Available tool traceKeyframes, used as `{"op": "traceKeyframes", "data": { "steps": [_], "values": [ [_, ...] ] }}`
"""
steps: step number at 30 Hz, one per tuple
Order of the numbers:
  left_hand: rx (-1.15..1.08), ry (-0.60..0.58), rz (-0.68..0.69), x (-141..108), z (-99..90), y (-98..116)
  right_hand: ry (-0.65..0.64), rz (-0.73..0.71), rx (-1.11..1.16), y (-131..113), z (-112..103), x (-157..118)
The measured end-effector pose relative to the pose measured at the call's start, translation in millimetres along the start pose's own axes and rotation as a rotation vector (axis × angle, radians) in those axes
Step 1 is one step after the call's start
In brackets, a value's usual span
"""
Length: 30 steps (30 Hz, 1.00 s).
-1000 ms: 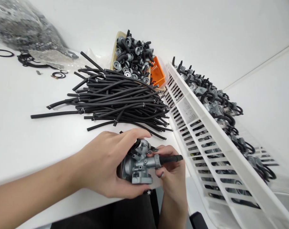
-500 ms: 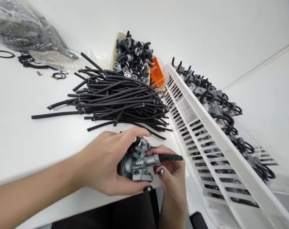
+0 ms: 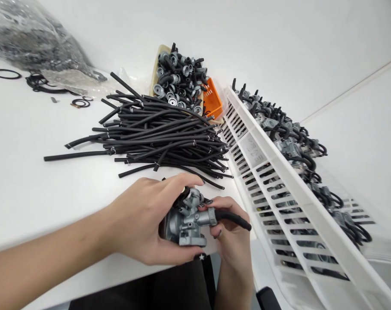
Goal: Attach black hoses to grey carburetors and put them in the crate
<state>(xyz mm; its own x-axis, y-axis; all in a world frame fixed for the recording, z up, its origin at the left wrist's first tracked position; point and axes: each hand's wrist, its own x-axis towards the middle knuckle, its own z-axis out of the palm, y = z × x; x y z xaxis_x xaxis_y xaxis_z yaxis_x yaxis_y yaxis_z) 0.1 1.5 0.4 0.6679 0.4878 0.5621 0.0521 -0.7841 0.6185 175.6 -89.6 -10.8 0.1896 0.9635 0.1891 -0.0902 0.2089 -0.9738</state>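
Note:
A grey metal carburetor [image 3: 190, 217] lies on its side just above the table's front edge. My left hand [image 3: 143, 219] is wrapped round its body, thumb along the near side and fingers over the far side. From its right end sticks a metal cap [image 3: 212, 216] with a bent black rubber boot [image 3: 234, 218], whose tip points right and slightly down. My right hand [image 3: 232, 241] is closed about this cap, with thumb and fingertips at its lower and upper sides; part of the grip is hidden behind the boot.
Beyond my hands lies a pile of black rubber hoses [image 3: 163, 137]. Behind it stand a cream bin [image 3: 154, 71] of caps with boots and an orange basket [image 3: 214, 101]. On the right, a white slotted crate [image 3: 256, 159] holds several carburetors. A plastic bag [image 3: 30, 38] and black rings [image 3: 6, 74] are at left.
The black boot has swung from straight out to bent downward at its tip. My right thumb and fingers have shifted slightly around the cap; the left hand stays put.

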Motion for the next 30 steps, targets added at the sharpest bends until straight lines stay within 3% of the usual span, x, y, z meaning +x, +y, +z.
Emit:
{"op": "traceKeyframes", "data": {
  "steps": [7,14,21,30],
  "values": [
    [-0.019,0.01,-0.016,0.8,-2.2,6.2,0.001,0.0,0.014,-1.9,2.3,2.5],
    [-0.067,0.106,-0.14,-1.2,2.0,12.3,-0.066,-0.076,-0.022,-3.4,0.1,-1.0],
    [-0.165,0.126,-0.205,-2.4,3.7,11.3,-0.079,-0.074,-0.023,-4.6,-0.6,-0.9],
    [-0.063,0.106,-0.157,-1.0,0.9,12.9,-0.047,-0.006,0.013,3.3,-3.1,-2.6]
  ]
}}
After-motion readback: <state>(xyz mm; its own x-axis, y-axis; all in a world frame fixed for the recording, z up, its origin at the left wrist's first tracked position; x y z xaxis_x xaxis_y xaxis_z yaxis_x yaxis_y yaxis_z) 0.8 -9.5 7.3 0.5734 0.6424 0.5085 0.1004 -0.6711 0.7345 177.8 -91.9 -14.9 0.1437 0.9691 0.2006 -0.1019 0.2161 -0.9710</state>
